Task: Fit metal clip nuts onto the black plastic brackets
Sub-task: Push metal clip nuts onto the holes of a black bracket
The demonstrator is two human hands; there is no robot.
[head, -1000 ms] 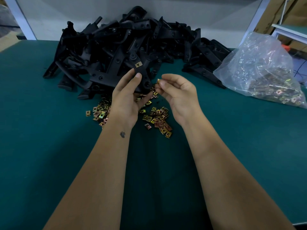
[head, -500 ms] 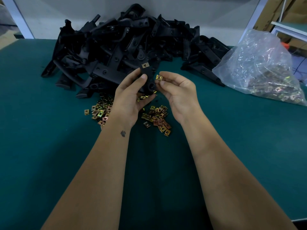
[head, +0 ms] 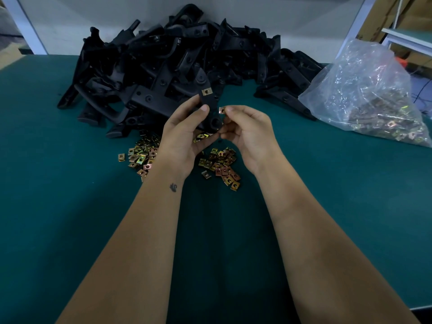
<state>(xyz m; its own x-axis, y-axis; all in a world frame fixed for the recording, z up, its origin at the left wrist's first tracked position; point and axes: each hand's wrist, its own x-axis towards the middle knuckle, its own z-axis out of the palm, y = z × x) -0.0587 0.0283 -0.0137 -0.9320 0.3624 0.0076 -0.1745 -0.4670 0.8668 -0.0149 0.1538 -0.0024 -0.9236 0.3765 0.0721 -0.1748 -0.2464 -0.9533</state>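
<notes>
Got one black bracket (head: 208,108) gripped upright in my left hand (head: 184,134), with a clip nut already on its top end (head: 206,91). My right hand (head: 245,129) pinches a second clip nut (head: 221,110) just right of the bracket. Loose nuts (head: 219,163) lie on the green table (head: 70,206) below it, the bracket pile (head: 177,59) behind, the bag of nuts (head: 369,92) far right.

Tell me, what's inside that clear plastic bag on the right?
The plastic bag holds a heap of small gold-coloured metal clips at its bottom. The crinkled film blurs them, so how many cannot be seen.
</notes>
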